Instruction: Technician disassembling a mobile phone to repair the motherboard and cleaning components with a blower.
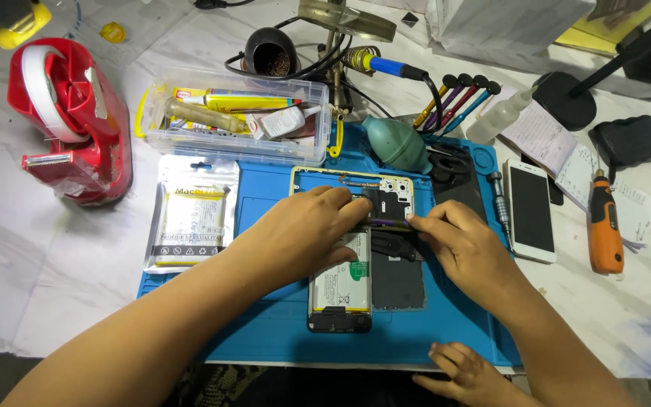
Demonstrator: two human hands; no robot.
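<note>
The opened phone [340,290] lies on the mat [280,332], a battery pack [192,218] left, another phone [530,209] right.

left hand [303,230] palm down, right hand [465,245] pinching, fingertips close

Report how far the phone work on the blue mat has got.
Done: the opened phone lies back-off, battery exposed. In hand: the left hand and right hand hold a thin purple tool across its upper part. Left: the dark panel beside it is off, and the packaged battery is unopened.
</note>
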